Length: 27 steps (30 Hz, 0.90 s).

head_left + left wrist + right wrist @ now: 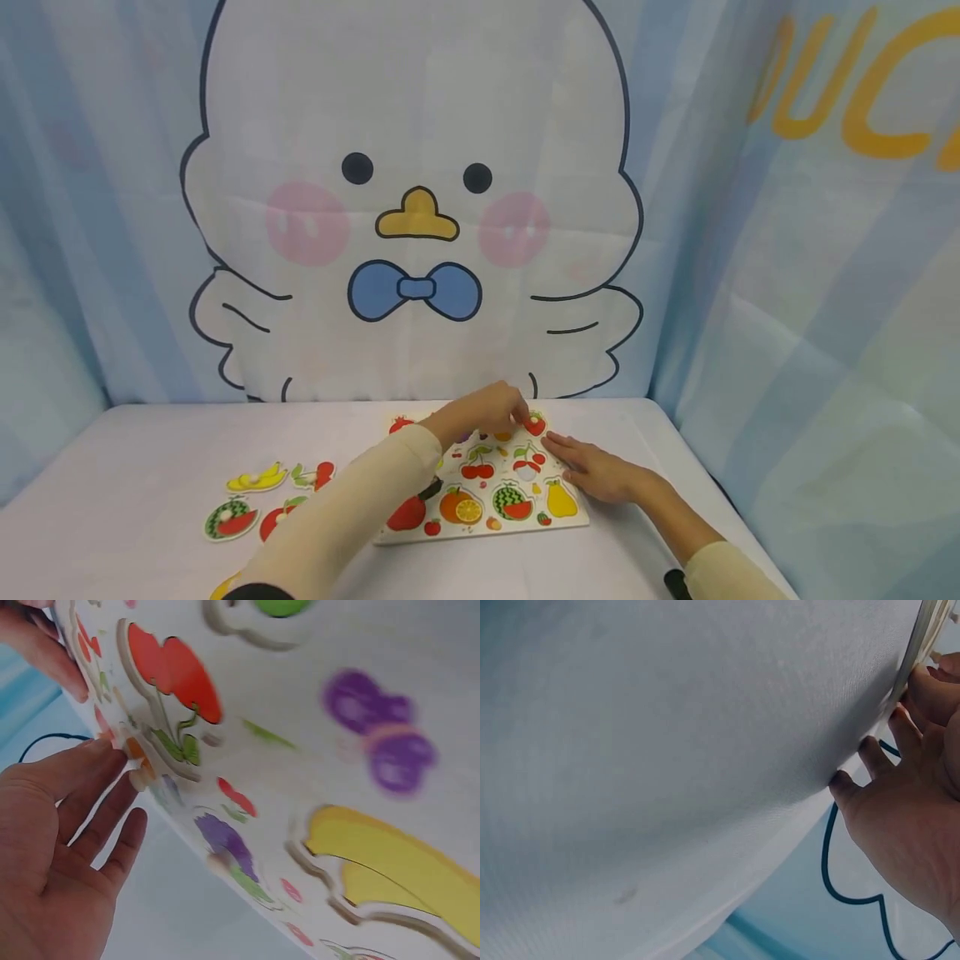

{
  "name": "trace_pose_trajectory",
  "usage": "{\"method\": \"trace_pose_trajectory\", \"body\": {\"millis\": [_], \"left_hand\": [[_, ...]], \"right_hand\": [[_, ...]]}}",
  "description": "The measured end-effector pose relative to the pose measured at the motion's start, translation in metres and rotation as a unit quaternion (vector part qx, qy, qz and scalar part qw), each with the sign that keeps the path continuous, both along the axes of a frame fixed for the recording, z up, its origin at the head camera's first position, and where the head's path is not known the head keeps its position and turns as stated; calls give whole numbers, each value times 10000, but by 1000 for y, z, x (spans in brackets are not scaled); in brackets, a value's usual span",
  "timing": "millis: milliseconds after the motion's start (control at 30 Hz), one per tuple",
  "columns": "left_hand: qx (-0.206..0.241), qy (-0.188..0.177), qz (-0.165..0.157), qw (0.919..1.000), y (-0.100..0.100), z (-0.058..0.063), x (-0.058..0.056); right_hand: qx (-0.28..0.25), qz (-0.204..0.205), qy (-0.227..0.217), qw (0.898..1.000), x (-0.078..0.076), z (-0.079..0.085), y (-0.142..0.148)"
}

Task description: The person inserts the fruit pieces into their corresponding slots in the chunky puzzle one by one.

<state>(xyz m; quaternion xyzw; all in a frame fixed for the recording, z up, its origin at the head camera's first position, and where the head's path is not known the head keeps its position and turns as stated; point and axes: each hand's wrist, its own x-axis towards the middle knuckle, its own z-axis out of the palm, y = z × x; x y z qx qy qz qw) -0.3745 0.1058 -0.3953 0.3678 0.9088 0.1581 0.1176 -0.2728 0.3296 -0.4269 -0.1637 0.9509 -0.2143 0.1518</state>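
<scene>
A white fruit puzzle board (491, 537) lies on the table. My left hand (487, 410) reaches over its far side, with fingertips at a red fruit piece (535, 423) in the far right corner. That piece's pale knob shows uncovered in the head view. In the left wrist view, my left thumb and fingers (71, 795) touch the board's edge around the red and orange pieces, the other fingers loosely extended. My right hand (600, 468) rests at the board's right edge with its fingers stretched out. Cherries (477, 470), a watermelon (512, 502) and a pear (561, 500) sit in the board.
Left of the board lie loose pieces: a banana (257, 478), a watermelon (231, 520), a red and green piece (315, 476) and a red fruit (272, 523) partly behind my left sleeve (352, 500). A cartoon curtain (420, 350) hangs behind the white table (112, 517).
</scene>
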Motion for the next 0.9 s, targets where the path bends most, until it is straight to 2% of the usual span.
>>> {"method": "trace_pose_trajectory", "body": {"millis": [167,367,467,667,900], "left_hand": [[197,50,-141,9997,-21,-1,0],[369,321,-237,9985,-46,2,-6],[468,252,-197,9984,-63,4,-7],[681,0,-86,9976,-97,10,-2],[621,-30,60,9980,-136,16,10]], "right_hand": [[29,33,21,10000,0,-1,1],[-8,4,32,10000,2,1,0],[-20,8,18,10000,2,1,-2],[17,-102,-4,9999,2,0,-4],[15,-14,49,10000,2,1,-4]]}}
